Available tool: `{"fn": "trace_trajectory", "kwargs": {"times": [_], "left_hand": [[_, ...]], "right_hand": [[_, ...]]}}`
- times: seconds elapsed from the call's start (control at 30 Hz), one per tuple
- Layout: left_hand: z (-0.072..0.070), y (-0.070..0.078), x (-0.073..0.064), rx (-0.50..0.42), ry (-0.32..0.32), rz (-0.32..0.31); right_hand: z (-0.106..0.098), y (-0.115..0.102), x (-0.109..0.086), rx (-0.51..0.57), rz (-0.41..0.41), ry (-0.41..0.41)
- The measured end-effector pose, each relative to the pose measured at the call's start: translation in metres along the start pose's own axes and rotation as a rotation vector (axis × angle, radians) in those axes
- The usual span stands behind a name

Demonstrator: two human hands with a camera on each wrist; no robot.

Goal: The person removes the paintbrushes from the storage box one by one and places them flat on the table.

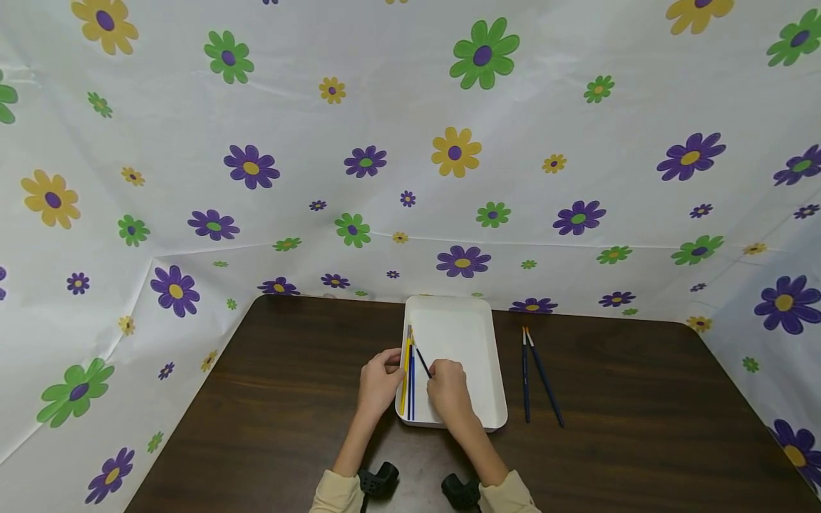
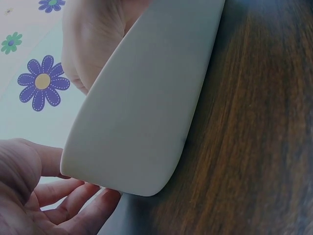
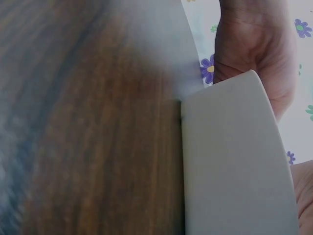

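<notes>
A white tray sits at the table's back middle. Along its left wall lie yellow and blue paintbrushes side by side. My left hand holds the tray's left rim; in the left wrist view its thumb goes over the edge, with its fingers against the outer wall. My right hand, above the tray floor, pinches a dark-handled paintbrush that slants toward the brushes on the left. The right wrist view has mostly the tray's front wall and hides this brush.
Two dark blue paintbrushes lie on the brown wooden table, right of the tray, tips pointing away. A white flowered cloth hangs behind the table and on both sides. Black devices are worn at the wrists.
</notes>
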State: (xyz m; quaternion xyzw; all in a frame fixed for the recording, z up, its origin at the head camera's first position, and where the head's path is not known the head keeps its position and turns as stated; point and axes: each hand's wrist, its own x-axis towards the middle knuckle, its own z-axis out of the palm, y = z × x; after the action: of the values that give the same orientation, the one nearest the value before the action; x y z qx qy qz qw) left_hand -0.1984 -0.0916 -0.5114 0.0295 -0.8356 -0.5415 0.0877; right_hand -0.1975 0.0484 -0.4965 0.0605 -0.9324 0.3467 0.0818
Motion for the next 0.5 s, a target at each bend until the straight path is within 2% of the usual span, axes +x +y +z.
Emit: {"fn": "trace_trajectory", "kwargs": {"times": [0.2, 0.5], "left_hand": [[-0.0006, 0.0007, 0.0007, 0.004, -0.002, -0.021], [-0.0005, 0.0003, 0.0008, 0.004, -0.005, -0.009]], "right_hand": [[-0.0046, 0.0011, 0.0002, -0.004, -0.015, 0.008], [-0.0102, 0.0054, 0.0003, 0.034, -0.021, 0.026]]}}
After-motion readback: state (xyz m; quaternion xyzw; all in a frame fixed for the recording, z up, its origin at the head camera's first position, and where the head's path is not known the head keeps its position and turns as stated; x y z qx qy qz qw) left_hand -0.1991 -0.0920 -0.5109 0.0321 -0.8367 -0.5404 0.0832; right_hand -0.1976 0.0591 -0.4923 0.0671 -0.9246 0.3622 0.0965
